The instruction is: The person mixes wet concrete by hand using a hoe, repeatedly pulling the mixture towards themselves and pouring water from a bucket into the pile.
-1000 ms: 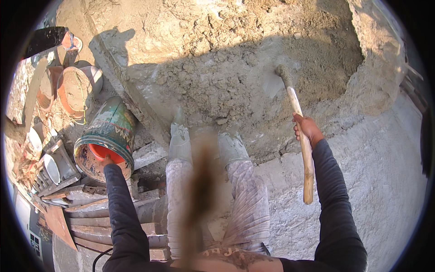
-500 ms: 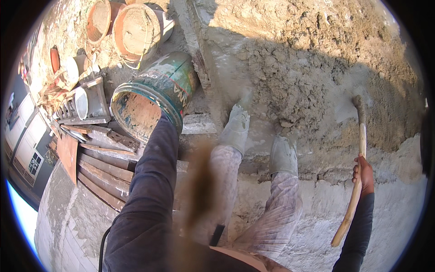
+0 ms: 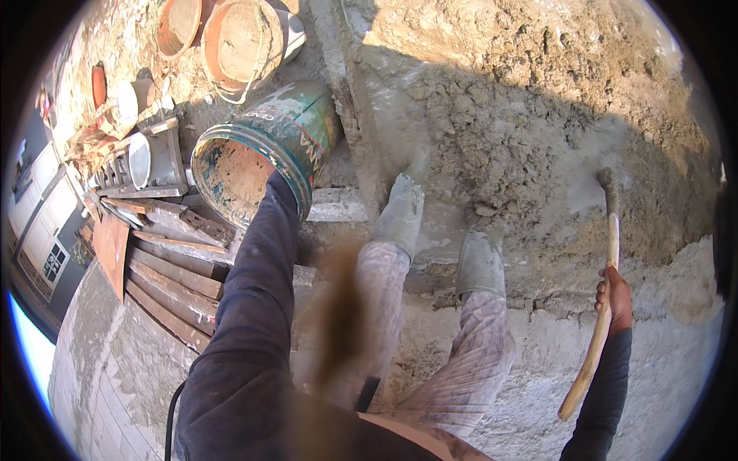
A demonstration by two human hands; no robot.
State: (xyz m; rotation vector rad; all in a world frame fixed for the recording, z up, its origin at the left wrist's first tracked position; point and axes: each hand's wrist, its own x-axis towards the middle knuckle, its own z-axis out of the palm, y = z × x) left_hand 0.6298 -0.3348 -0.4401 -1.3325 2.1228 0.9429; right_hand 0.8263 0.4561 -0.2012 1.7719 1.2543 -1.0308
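- in the head view, my right hand is closed in a full grip round the wooden shaft of a long-handled tool.
- the tool's mud-caked end rests in the wet mix, toward that bed's right edge; its bare butt end hangs over the pale concrete.
- my left hand is hidden: the dark left sleeve runs into the mouth of the green bucket, so i cannot tell whether those fingers are open or gripping.
- that bucket lies on its side beyond the left edge of the wet mix, mouth facing lower left, its inside smeared with brown and dark patches.
- between bucket and bed i see a mud-coated board along the bed's left edge.
- two boots, coated in grey, stand at the bed's near edge.
- past the green bucket, an orange-brown bucket holds more mix, another just beside it.
- timber is piled at lower left.
- a brown blur covers part of my view near the legs.
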